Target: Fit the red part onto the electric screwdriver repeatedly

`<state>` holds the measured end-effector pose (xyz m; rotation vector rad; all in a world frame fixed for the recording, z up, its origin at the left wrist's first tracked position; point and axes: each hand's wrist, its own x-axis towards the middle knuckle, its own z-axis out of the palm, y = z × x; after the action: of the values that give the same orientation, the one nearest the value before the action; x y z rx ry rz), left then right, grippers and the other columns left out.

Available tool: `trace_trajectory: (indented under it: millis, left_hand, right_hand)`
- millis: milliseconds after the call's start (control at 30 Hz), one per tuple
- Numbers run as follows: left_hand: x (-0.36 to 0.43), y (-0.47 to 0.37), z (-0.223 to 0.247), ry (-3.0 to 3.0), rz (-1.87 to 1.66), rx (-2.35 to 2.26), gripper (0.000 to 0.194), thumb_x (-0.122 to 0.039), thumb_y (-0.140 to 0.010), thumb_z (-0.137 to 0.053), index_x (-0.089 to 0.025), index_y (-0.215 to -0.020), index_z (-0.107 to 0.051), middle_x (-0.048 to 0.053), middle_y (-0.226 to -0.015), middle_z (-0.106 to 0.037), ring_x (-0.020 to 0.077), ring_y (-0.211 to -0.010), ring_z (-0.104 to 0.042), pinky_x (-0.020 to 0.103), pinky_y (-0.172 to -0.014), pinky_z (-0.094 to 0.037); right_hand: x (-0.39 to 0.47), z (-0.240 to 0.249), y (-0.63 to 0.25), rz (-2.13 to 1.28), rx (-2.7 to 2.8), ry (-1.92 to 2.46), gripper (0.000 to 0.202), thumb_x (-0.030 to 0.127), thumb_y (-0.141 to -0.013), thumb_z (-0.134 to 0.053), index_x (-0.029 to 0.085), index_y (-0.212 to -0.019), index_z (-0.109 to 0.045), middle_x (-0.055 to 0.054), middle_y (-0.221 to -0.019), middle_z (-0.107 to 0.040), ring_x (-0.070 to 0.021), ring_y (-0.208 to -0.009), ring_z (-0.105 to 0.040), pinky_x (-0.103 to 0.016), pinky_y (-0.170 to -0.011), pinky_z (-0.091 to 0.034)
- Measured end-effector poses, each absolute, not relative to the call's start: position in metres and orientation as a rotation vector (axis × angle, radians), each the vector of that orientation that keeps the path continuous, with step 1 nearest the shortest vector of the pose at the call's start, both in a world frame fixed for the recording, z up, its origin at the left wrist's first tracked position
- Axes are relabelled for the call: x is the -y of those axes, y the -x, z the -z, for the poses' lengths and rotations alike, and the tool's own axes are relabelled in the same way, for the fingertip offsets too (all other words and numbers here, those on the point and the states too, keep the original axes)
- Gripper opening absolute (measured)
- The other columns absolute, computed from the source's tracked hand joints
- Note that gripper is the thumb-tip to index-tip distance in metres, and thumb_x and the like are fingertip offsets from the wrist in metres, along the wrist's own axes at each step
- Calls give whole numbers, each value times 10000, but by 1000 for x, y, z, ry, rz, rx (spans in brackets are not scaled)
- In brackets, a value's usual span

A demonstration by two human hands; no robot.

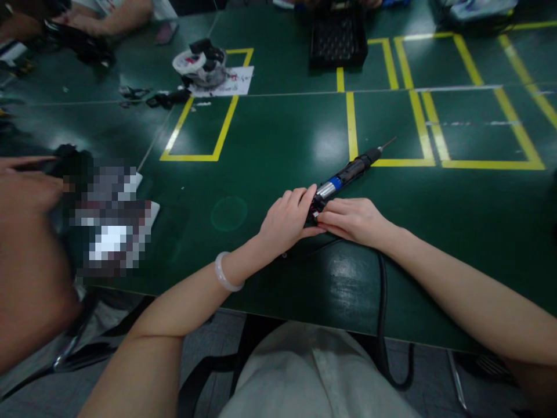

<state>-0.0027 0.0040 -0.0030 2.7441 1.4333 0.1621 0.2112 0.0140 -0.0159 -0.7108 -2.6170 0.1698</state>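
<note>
1. wrapping around the rear end of a driver-like tool, the left hand is closing its fingers over the top, while its thumb is reaching along the lower side.
2. the right hand is bunching its fingertips close together against that same end; whether they are clamping a part between them, i cannot tell.
3. small red and white parts are showing in the narrow gap between the hands.
4. the tool is lying slantwise on the green table, its thin bit pointing away and rightward, near yellow tape.
5. a black cord is hanging over the table's near edge.
</note>
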Motion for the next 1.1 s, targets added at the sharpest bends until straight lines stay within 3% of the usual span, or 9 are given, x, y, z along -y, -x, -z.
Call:
trace_trajectory:
  millis: [267, 500, 700, 933, 1100]
  left_hand:
    - [-3, 4, 6, -2749, -208, -1421, 765, -527, -979, -636, -66, -1527, -367, 202, -1349, -550, 322, -1132, -556, 403, -919, -499]
    - [-2, -1, 8, -2743, -219, -1505, 594, -414, -1042, -555, -59, -1496, -410, 198, -1322, -570, 314, -1108, -562, 403, -914, -487]
    - [-9, 3, 5, -2729, -212, -1507, 562, -345, -1011, -625, -68, -1461, -434, 198, -1347, -563, 317, -1122, -560, 401, -958, -481]
    - [-37, 37, 4, -2654, -168, -1669, 542, -315, -1015, -589, -75, -1470, -420, 208, -1361, -546, 346, -1163, -546, 449, -1000, -470]
    - [-76, 82, 10, -2492, -126, -1986, 526, -385, -1039, -499, -80, -1462, -432, 238, -1329, -552, 405, -1200, -545, 496, -1005, -456]
  right_hand:
    - [-13, 13, -214, -173, 2607, 678, 388, 383, -1054, -441, 183, -863, -714, -58, -769, -657, -167, -725, -595, -296, -669, -405]
    - [-16, 17, -217, -474, 2393, 813, 251, 322, -1015, -504, 178, -1091, -694, -36, -825, -708, -144, -700, -632, -252, -674, -446]
    - [-24, 23, -223, -547, 2347, 933, 315, 344, -1007, -486, 189, -773, -629, -9, -668, -618, -131, -592, -536, -255, -607, -373]
    - [-27, 23, -224, -634, 2343, 999, 328, 351, -1005, -467, 184, -774, -629, -13, -687, -604, -131, -625, -555, -251, -622, -362]
    - [-29, 24, -224, -668, 2351, 1010, 323, 348, -1003, -465, 177, -803, -653, -24, -713, -625, -136, -643, -573, -253, -630, -362]
